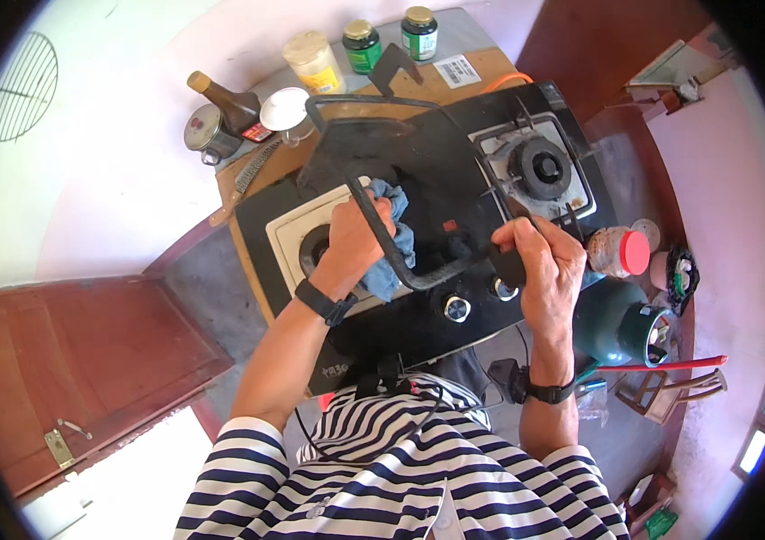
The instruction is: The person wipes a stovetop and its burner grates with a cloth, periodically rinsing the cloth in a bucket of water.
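My right hand [544, 270] grips one leg of a black metal pan support [410, 275], which is raised and tilted over the black gas stove [423, 169]. My left hand [360, 233] is closed on a crumpled blue cloth [392, 260], beside the pan support's near left bar; its fingertips are partly hidden. Below that hand is the left burner [315, 246] in its cream square tray [282, 229], with no pan support on it. The right burner [541, 169] has its own pan support [575, 144] in place. Two control knobs [456, 308] sit on the stove's near side.
Behind the stove stand jars [315, 64], a brown bottle [223, 98], a lidded cup [286, 111] and a steel mug [205, 131]. A knife [247, 177] lies by the stove's left edge. At right are a red-lidded jar [615, 251] and a green gas cylinder [605, 324].
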The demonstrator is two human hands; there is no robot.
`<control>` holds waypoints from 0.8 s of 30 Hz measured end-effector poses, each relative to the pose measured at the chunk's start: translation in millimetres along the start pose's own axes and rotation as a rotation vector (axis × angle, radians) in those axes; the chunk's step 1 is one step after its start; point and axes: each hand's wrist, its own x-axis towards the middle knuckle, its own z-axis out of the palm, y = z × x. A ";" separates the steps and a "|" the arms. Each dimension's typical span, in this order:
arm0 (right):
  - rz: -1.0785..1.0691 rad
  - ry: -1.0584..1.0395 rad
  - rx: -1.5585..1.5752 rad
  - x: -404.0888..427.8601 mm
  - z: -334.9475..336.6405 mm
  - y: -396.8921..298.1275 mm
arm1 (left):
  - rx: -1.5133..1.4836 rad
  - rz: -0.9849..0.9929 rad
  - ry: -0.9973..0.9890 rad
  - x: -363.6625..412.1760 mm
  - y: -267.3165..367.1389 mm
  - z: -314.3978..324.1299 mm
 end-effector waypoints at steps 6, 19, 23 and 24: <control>-0.090 0.004 0.084 7.2 -13.8 5.1 | -0.036 0.135 -0.117 -25.7 30.5 -8.5; -0.084 -0.067 0.076 10.6 -32.4 6.0 | -0.107 -0.323 -0.211 0.6 21.2 5.1; -0.067 -0.086 0.065 14.3 -40.0 10.0 | -0.033 -0.369 -0.162 35.1 14.1 -5.2; -0.080 -0.087 0.039 15.9 -41.1 12.7 | -0.011 -0.357 -0.120 34.4 15.7 -5.3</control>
